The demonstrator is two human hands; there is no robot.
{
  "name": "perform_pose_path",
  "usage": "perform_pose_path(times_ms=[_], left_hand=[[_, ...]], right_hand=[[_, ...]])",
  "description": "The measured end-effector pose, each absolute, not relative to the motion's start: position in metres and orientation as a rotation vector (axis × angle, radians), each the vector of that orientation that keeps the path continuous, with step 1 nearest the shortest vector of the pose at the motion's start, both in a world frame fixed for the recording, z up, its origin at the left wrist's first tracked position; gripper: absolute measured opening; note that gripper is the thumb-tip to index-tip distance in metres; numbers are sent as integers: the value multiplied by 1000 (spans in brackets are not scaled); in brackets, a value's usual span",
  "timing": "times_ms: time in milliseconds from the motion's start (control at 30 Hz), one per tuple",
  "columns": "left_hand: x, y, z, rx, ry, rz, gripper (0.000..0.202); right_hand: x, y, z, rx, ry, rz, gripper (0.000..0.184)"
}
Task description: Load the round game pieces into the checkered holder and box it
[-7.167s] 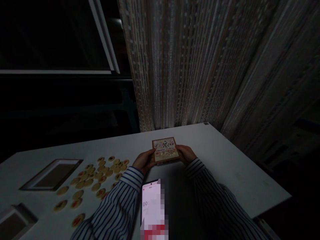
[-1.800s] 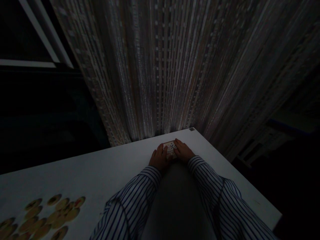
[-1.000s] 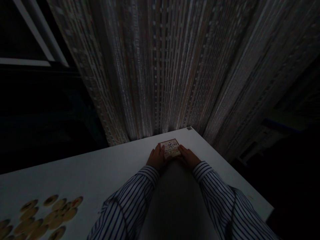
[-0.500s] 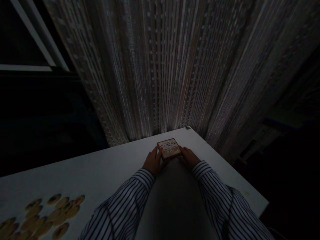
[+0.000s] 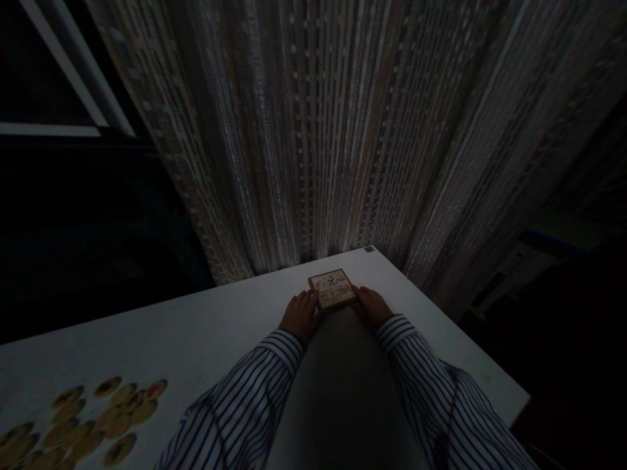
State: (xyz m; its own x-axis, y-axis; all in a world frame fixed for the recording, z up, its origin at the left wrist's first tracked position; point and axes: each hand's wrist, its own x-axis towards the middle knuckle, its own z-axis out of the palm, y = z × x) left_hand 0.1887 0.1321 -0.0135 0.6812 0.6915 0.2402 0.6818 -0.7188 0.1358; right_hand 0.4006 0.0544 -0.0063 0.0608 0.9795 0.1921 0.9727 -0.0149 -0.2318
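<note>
A small flat box with dark written characters on its tan lid lies near the far corner of the white table. At the box's left edge my left hand grips it, fingers bent against the side. My right hand holds the opposite edge, its fingertips partly hidden by the box and the dim light. Both hands are closed on the box, one per side. Round wooden game pieces lie in a loose heap at the lower left, some showing dark or red marks.
A striped string curtain hangs just behind the table's far edge. A small dark square label sits at the table's far corner. Beyond the table's right edge it is very dark. A pale frame stands at the upper left.
The fingers of my left hand have shifted slightly along the box's side and lie closer together. The box stays almost in the same place.
</note>
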Motion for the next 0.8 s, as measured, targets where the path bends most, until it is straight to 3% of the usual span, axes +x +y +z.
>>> perform_pose_path(times_ms=[500, 800], left_hand=[[189, 130, -8, 2815, 1166, 409, 59], [188, 135, -9, 2832, 1091, 501, 47]], right_hand=[[404, 56, -12, -1974, -1979, -21, 49], [408, 55, -9, -1885, -1965, -5, 41]])
